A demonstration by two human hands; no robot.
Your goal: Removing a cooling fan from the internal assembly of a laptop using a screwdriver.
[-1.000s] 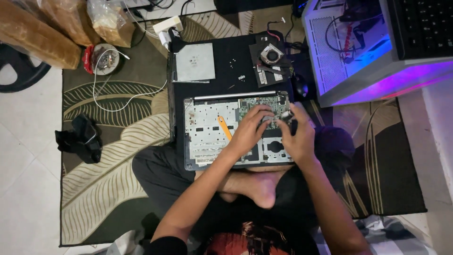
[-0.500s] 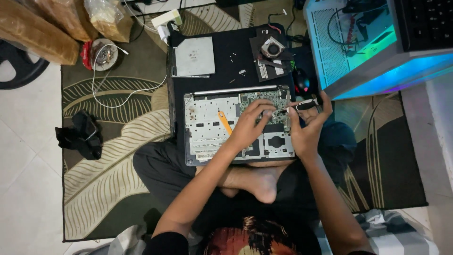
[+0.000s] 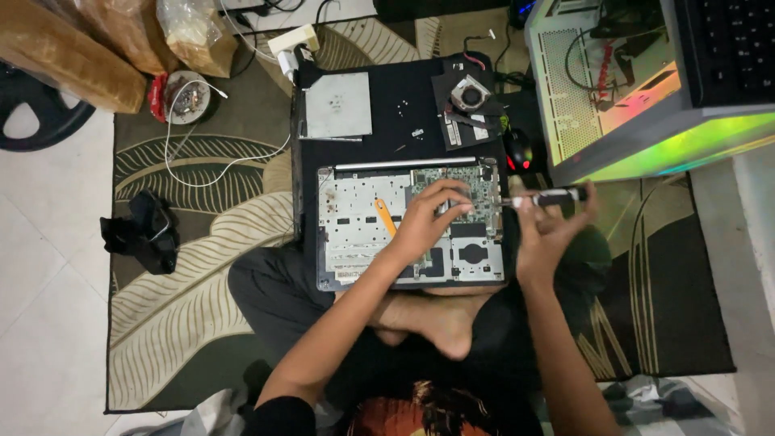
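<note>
Opened grey laptop chassis (image 3: 379, 234), circuit board exposed, lying on the black mat (image 3: 387, 153) in front of the seated person's crossed legs. Left hand (image 3: 432, 218) rests spread-fingered on the chassis interior beside an orange plastic pry tool (image 3: 386, 216). Right hand (image 3: 553, 230), just off the chassis' right edge, grips a black-handled screwdriver (image 3: 545, 196) held level. A small black cooling fan (image 3: 470, 93) lies above the chassis.

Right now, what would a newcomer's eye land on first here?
The opened laptop on the person's lap, insides bared, with the left hand on its circuit board. Beside it the right hand holds a screwdriver. At upper right, a computer case glows green.
</note>
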